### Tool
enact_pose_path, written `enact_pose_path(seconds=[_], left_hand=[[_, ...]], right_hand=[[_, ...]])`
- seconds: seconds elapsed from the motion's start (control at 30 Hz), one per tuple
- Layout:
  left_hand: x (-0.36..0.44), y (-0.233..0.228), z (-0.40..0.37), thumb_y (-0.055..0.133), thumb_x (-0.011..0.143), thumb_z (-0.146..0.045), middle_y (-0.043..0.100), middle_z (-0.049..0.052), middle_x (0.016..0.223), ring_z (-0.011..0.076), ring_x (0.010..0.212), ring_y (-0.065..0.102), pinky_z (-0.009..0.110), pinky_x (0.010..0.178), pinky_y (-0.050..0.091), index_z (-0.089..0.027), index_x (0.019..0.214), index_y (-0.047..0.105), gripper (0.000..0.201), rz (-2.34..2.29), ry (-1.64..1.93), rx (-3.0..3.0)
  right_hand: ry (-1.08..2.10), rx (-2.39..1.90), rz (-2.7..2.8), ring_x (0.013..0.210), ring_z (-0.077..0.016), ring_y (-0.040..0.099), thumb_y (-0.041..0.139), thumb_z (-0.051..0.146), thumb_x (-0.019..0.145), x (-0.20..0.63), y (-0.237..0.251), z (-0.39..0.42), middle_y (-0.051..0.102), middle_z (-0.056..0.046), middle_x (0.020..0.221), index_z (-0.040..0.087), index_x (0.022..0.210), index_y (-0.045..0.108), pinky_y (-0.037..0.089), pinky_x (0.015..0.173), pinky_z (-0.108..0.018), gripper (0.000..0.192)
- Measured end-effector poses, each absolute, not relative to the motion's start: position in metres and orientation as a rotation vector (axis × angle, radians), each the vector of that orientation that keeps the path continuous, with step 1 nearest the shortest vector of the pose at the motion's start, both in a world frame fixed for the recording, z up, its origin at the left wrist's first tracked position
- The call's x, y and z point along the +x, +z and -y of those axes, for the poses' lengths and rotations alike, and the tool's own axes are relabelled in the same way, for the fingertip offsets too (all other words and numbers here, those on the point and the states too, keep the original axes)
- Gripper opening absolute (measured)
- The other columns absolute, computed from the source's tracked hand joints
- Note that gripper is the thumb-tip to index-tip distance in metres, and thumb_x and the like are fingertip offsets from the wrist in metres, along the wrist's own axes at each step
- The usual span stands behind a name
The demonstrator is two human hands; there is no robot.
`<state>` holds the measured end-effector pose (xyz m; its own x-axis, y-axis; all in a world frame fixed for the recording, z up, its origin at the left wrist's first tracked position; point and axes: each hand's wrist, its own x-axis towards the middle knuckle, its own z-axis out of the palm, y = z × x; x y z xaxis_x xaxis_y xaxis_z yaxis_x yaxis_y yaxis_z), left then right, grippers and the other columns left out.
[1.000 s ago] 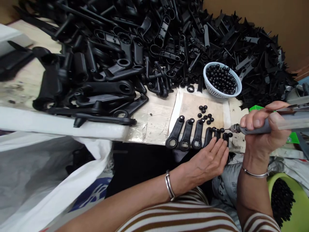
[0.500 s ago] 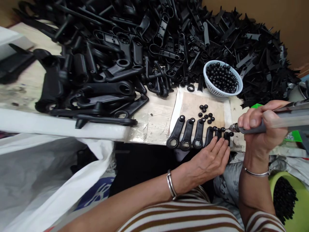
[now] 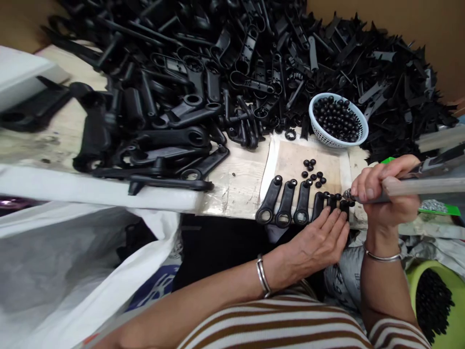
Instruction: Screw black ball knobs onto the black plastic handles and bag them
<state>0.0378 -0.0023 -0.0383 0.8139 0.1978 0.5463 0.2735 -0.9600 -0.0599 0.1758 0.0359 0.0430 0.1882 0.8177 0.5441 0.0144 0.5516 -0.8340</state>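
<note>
Several black plastic lever arms [image 3: 285, 207] lie side by side in a row on a stained pad [image 3: 329, 167] at the table's near edge. My left hand [image 3: 319, 240] rests flat, fingers together, on the lower ends of the rightmost arms. My right hand [image 3: 387, 196] grips a grey power screwdriver [image 3: 414, 186], its tip touching the top of the rightmost arm [image 3: 343, 206]. A few loose black caps [image 3: 313, 173] sit on the pad above the row.
A white basket [image 3: 358, 140] full of black caps stands behind the pad. A big heap of black plastic parts [image 3: 225, 72] covers the back of the table. A white plastic bag [image 3: 72, 261] hangs at the lower left, a green bin [image 3: 452, 334] of black parts at the lower right.
The view shifted slightly right and down. My right hand with the screwdriver dropped a little toward the rightmost arm; my left hand stays on the row.
</note>
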Motion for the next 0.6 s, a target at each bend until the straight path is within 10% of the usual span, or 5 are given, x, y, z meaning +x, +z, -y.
enact_pose_path(seconds=[0.6], left_hand=[[0.044,-0.053,0.004,0.045,0.097,-0.015,0.063,0.016,0.132,0.0254,0.124,0.059,0.041,0.111,0.039,-0.006,0.125,0.061,0.033,0.443,-0.982,-2.869]], right_hand=[[0.567,-0.854,1.146,0.035,-0.0103,0.040,0.067,0.023,0.068,0.168,0.065,-0.025,0.048,0.008,0.045,0.022,0.079,0.062,0.039,0.037,-0.025,0.012]])
